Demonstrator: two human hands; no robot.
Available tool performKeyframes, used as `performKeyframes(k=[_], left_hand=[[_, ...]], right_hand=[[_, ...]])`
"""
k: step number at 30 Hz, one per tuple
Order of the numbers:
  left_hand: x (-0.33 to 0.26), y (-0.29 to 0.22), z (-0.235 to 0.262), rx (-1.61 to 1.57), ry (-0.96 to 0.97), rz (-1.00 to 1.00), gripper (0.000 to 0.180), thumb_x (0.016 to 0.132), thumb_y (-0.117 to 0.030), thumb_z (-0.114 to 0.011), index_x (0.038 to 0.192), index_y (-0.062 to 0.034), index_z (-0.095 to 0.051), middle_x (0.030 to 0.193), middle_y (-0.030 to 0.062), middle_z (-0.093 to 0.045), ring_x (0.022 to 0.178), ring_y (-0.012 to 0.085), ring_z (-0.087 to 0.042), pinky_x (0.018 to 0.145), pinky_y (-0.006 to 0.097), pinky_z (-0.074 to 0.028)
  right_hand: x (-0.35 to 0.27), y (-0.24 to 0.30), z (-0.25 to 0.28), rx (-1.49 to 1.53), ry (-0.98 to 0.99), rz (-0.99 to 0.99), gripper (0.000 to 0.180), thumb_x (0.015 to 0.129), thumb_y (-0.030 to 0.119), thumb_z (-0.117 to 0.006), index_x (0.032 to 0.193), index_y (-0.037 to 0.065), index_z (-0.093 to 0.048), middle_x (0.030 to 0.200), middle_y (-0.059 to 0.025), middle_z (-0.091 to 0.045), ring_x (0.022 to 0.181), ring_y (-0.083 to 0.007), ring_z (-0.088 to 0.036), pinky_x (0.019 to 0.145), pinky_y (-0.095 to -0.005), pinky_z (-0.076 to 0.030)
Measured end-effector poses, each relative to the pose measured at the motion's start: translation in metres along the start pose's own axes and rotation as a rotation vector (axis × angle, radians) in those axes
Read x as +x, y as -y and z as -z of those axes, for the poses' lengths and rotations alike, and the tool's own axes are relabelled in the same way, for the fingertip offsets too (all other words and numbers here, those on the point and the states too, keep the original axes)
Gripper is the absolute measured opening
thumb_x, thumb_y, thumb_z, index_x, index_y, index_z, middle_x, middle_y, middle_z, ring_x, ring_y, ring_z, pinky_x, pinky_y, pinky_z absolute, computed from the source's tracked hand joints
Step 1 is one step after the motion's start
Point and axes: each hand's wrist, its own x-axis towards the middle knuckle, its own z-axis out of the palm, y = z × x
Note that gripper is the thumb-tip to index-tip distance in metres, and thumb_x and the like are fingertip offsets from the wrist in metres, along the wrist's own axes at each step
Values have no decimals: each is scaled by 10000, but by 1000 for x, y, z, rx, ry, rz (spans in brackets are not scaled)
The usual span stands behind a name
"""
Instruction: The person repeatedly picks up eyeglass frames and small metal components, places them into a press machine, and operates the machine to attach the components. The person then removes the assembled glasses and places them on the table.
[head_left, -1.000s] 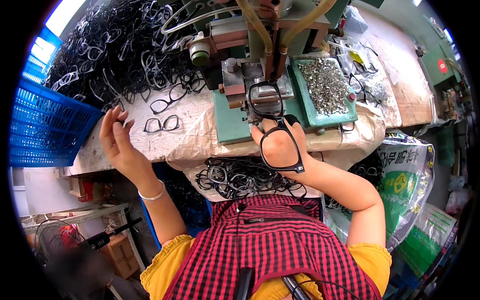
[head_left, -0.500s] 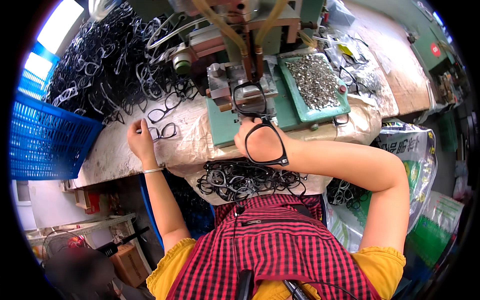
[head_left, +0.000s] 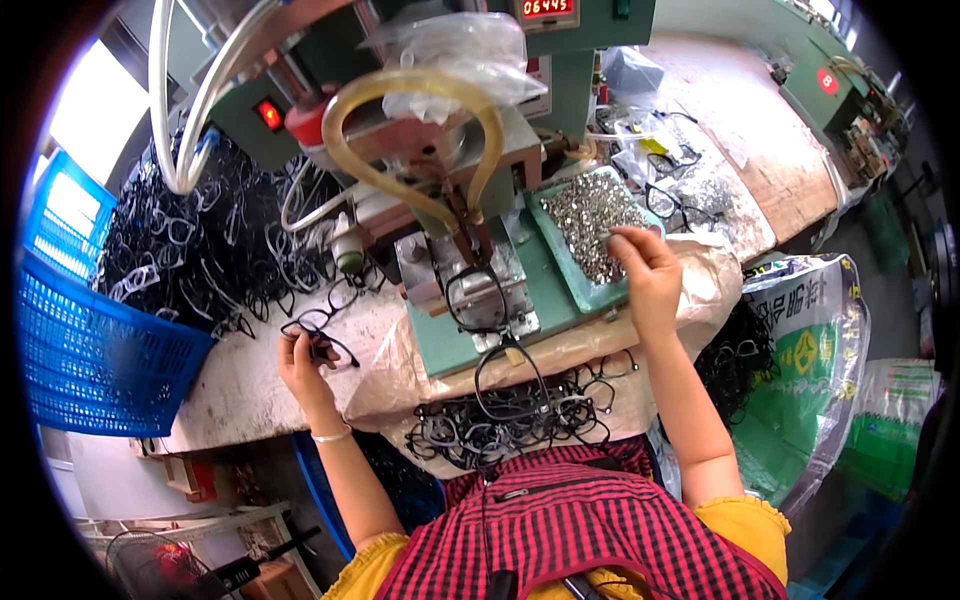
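A black eyeglass frame [head_left: 541, 378] hangs in the metal fixture [head_left: 513, 292] of the press, one rim up at the fixture and the other over its front edge. Neither hand touches it. At the left, my left hand [head_left: 304, 372] is closed on another black eyeglass frame [head_left: 345, 352] at the table's surface. My right hand [head_left: 654, 282] is over the right side of the green tray [head_left: 600, 298] of small shiny metal parts [head_left: 590, 215]. Thumb and fingers are pinched together; whatever is between them is too small to make out.
A large heap of black eyeglass frames [head_left: 200, 225] fills the back left beside blue baskets [head_left: 100, 345]. More frames [head_left: 460, 430] lie along the table's front edge. The press [head_left: 500, 150] with hoses stands in the middle. A plastic sack [head_left: 800, 370] is at the right.
My right hand has left the eyeglass frame at the fixture and moved right to the tray. My left hand has closed on a frame that lay on the table. The view has shifted.
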Motion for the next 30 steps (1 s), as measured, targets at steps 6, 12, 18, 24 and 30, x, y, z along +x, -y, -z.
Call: performKeyframes(k=[6,12,18,24,30], left_hand=[[-42,-110,-104,-419,291,-385,112,1034,-168,-529,1117,-92,-527,923,141,-608,689,184,-581,580,298,-525],[-42,-139,-158,-78,313,-816,180,1008,-121,-570,1047,53,-551,1039,203,-612,964,249,-628,732,382,-633],[-42,-139,-158,-79,313,-802,182,1012,-127,-574,1055,49,-561,1011,182,-616,908,230,-633,731,361,-612],[-69,-125,-146,74,561,-919,79,906,36,-597,877,-13,-653,907,173,-703,835,253,-679,815,396,-560],[-76,-104,-163,405,766,-1163,203,755,-137,-790,956,-131,-762,980,33,-753,818,232,-659,873,436,-524]], right_hand=[[-11,47,-76,-187,263,599,165,819,17,-740,983,-1,-727,941,-92,-728,866,-176,-697,784,-305,-532],[-34,43,-111,232,275,329,390,843,-39,-725,1215,-31,-608,1043,-120,-709,947,-156,-703,854,-265,-534],[-38,51,-113,296,309,227,470,862,-51,-692,1303,-43,-530,1125,-145,-704,1072,-173,-663,934,-298,-504],[-47,90,-87,74,474,170,525,876,35,-662,1363,-32,-478,1216,-176,-669,1205,-235,-601,1005,-333,-460],[23,14,-21,-1065,133,602,278,764,138,-761,1027,55,-728,1276,-214,-618,1252,-386,-544,1084,-465,-413]])
